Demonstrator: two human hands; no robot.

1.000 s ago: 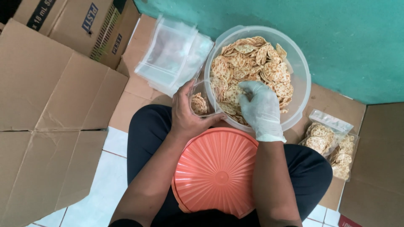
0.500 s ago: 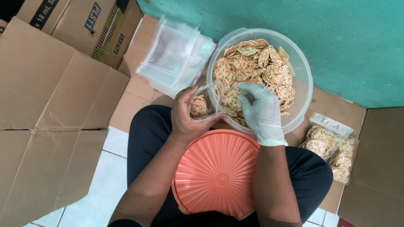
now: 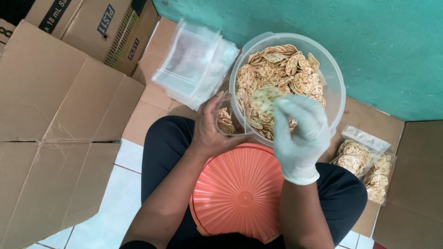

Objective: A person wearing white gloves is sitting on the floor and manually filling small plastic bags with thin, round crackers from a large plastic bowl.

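The person sits on the floor with legs in dark trousers, and an orange ribbed lid [image 3: 242, 193] rests on the lap. The right hand [image 3: 300, 136], in a pale disposable glove, is raised over the near rim of a large clear plastic tub [image 3: 334, 92]; its grip is closed on one round speckled cracker [image 3: 264, 99], pinched between fingertips and thumb and held just above the heap of similar crackers [image 3: 281, 69] that fills the tub. The left hand [image 3: 212, 127] is bare; its grip is closed around a small clear bag [image 3: 226, 121] that already has several crackers in it, held upright just left of the tub and touching its wall. The held cracker is just right of and slightly above the bag's mouth. Far and to the left of the tub lies a stack of empty clear plastic bags [image 3: 194, 64] on flattened brown cardboard [image 3: 60, 101], which covers most of the floor on the left. Further left and far stand cardboard boxes [image 3: 92, 27]. To the right of the person's knee, well apart from the hands, lie filled clear bags of crackers [image 3: 364, 163] on more cardboard. White floor tiles [image 3: 120, 184] show near the left leg, and a green wall [image 3: 369, 41] rises behind the tub.
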